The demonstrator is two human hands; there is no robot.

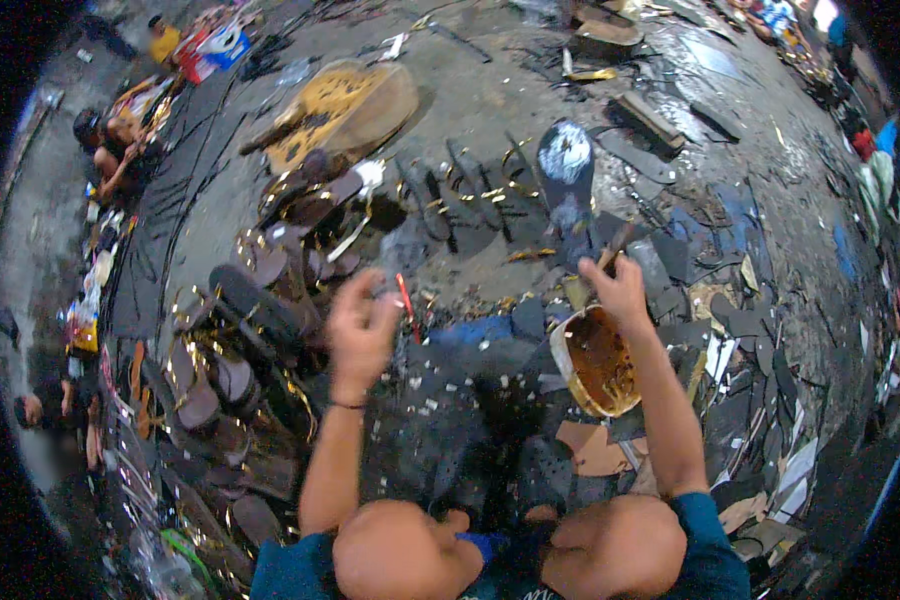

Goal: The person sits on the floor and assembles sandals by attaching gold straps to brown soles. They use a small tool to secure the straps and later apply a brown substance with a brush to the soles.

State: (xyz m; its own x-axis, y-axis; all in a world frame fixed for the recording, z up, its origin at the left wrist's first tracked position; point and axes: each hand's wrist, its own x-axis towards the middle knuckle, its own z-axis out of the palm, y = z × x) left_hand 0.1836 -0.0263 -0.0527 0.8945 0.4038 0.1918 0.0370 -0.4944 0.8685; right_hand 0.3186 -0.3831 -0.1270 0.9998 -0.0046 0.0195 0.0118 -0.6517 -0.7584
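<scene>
My right hand (620, 292) is closed around the handle of what looks like a brush (576, 291), its pale flat end pointing down by the rim of an oval tub (561, 352). Brown, glue-like stuff coats the tub's inside. Smeared by motion, my left hand (363, 325) hangs in front of me with the fingers partly bent; a small pale spot shows at the fingertips, too blurred to name. Just right of it lies a thin red stick-like thing (404, 296). Beyond my right hand, a dark shoe sole (566, 160) carries a shiny white patch.
Dark sandals with gold trim (235, 375) are heaped at left, and several dark strap pieces (465, 190) stand in a row ahead. Farther off sits a yellow-brown stained block (345, 110). Scraps and cut-outs (770, 350) litter the right. Other people (115, 160) sit at far left.
</scene>
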